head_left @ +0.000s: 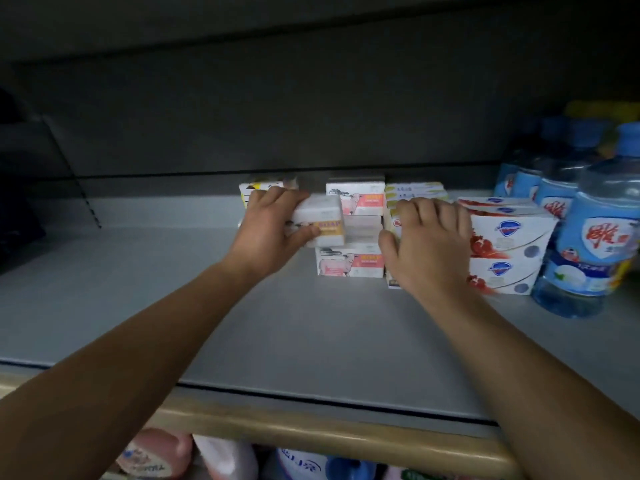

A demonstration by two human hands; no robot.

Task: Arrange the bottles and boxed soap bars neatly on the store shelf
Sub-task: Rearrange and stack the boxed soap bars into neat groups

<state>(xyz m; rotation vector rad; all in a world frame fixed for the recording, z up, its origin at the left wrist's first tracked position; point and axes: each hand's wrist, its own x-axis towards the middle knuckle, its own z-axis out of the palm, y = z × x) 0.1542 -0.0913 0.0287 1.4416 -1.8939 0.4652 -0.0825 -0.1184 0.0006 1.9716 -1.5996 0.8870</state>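
Note:
My left hand (273, 226) grips a white soap box with a yellow "SOAP" label (320, 220), held tilted just above the grey shelf (311, 334). Right of it stands a stack of white and pink soap boxes (349, 261). My right hand (426, 244) lies with spread fingers on a stack of white and yellow boxes (414, 192), hiding its front. Further right sit red and white soap boxes (505, 251), then blue bottles (588, 244) at the shelf's right end. Another box (258, 188) shows behind my left hand.
The shelf's left half and front are bare grey surface, with a tan front lip (311, 434). A dark back wall (277, 116) rises behind the boxes. Pink, white and blue bottles (221, 459) stand on the shelf below.

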